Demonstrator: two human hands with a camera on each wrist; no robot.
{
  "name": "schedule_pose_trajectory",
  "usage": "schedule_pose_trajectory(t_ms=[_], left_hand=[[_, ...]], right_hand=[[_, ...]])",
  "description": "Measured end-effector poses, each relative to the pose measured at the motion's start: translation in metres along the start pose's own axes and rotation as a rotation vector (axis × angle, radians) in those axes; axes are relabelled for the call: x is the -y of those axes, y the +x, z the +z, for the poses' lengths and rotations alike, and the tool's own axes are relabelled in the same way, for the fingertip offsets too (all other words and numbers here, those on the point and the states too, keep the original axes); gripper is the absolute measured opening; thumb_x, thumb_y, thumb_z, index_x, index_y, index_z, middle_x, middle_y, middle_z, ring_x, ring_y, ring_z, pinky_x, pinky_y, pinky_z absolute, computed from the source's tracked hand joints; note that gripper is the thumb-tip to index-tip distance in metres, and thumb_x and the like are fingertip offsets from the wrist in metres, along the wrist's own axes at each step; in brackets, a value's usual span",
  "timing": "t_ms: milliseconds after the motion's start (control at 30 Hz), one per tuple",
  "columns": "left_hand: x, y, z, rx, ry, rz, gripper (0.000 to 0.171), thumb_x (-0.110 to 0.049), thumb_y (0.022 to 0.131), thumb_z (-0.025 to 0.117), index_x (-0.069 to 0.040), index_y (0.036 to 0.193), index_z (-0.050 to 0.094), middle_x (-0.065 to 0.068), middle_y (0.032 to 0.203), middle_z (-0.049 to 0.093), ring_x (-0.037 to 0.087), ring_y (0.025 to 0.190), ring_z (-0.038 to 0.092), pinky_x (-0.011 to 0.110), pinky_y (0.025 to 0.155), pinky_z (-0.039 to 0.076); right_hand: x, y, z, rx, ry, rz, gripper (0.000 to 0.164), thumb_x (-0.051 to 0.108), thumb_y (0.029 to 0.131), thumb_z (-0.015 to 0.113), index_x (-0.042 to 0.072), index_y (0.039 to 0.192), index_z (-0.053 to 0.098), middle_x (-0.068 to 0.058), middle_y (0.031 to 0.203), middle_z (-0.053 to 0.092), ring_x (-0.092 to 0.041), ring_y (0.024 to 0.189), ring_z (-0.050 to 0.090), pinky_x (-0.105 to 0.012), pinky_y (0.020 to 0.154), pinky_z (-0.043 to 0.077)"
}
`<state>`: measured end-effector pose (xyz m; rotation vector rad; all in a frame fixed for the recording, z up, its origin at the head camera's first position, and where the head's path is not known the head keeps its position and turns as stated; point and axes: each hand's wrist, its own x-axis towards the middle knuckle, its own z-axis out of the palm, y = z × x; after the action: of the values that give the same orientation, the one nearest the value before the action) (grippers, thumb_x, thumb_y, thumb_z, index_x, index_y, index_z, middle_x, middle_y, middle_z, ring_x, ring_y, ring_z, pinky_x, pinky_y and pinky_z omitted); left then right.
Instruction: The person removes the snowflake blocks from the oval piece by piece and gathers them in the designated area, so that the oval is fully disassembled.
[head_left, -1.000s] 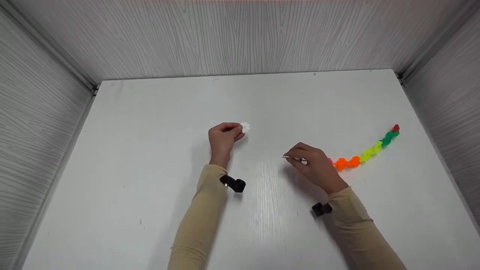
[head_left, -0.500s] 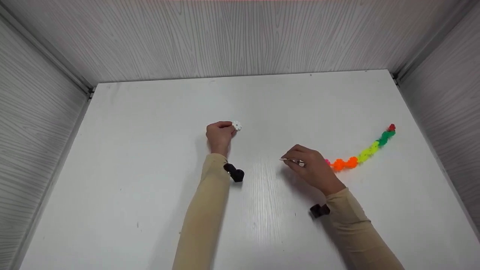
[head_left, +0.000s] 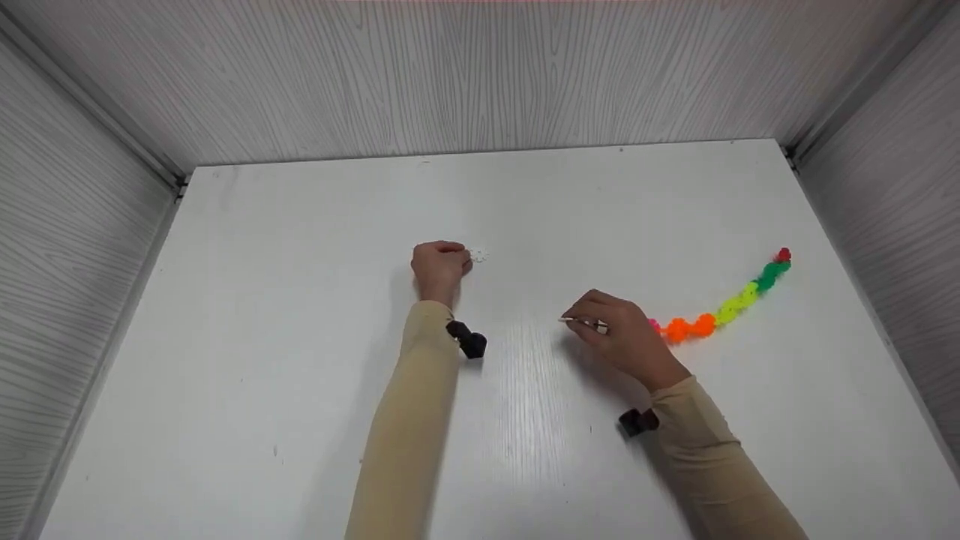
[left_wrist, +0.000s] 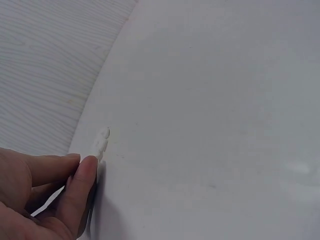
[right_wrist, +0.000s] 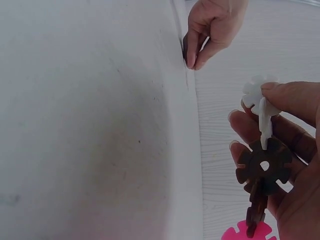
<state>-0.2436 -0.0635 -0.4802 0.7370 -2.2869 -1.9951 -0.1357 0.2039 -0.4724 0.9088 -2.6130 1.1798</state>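
Observation:
Low over the table's middle, my left hand (head_left: 441, 268) pinches a white snowflake disc (head_left: 479, 255) between thumb and fingers. The left wrist view shows that disc (left_wrist: 103, 141) nearly edge-on, its lower part hidden by the fingertips. My right hand (head_left: 626, 334) grips the near end of a chain of slotted discs. Its thumb presses a white end disc (right_wrist: 254, 91); a second white disc (right_wrist: 265, 125), brown discs (right_wrist: 250, 167) and a pink disc (right_wrist: 240, 234) follow. Past the hand, the chain continues in orange (head_left: 691, 327), yellow-green (head_left: 739, 303), green (head_left: 771, 277) and red (head_left: 784, 255).
Both hands work over a white tabletop (head_left: 300, 360). Grey wood-grain panels enclose it at the back (head_left: 480, 82), on the left (head_left: 75, 210) and on the right (head_left: 885, 225). The chain's far end lies toward the table's right edge.
My left hand has shifted slightly left and away, and its white disc has tilted flatter. A faint white disc left of that hand one second ago no longer shows. The right hand holds nearly still.

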Motion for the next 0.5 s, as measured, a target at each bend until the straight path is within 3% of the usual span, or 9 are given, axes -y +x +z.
schedule_pose_trajectory(t_ms=[133,267,400,500], left_hand=[[0.003,-0.002,-0.004,0.009,-0.022,-0.014,0.010,0.003,0.086,0.070,0.006,0.096,0.071,0.015,0.091,0.067,0.022,0.080,0.069,0.026,0.070,0.059],[0.005,-0.005,-0.013,0.070,-0.032,0.012,0.013,-0.003,0.090,0.069,0.007,0.097,0.070,0.017,0.091,0.068,0.023,0.080,0.069,0.029,0.072,0.059],[0.006,-0.014,-0.025,0.192,-0.016,0.041,0.019,-0.010,0.093,0.069,0.007,0.102,0.070,0.017,0.093,0.068,0.023,0.083,0.069,0.030,0.075,0.059],[0.007,-0.028,-0.031,0.337,0.028,0.089,0.022,-0.011,0.094,0.068,0.007,0.105,0.070,0.016,0.095,0.068,0.023,0.085,0.069,0.032,0.077,0.059]], right_hand=[[-0.001,-0.002,0.001,-0.002,0.007,0.018,0.012,0.005,0.090,0.072,0.009,0.100,0.075,0.011,0.094,0.063,-0.007,0.080,0.058,-0.033,0.065,0.053],[0.002,-0.001,0.000,-0.008,0.025,0.043,0.010,0.005,0.090,0.072,0.010,0.099,0.072,0.012,0.092,0.062,-0.007,0.081,0.058,-0.035,0.068,0.053],[0.005,0.000,0.000,-0.014,0.037,0.091,0.012,0.005,0.089,0.073,0.013,0.097,0.067,0.011,0.089,0.062,-0.009,0.080,0.057,-0.036,0.069,0.052],[0.007,0.000,-0.001,-0.009,0.037,0.119,0.014,0.006,0.088,0.074,0.013,0.096,0.065,0.010,0.088,0.063,-0.010,0.080,0.057,-0.039,0.070,0.053]])
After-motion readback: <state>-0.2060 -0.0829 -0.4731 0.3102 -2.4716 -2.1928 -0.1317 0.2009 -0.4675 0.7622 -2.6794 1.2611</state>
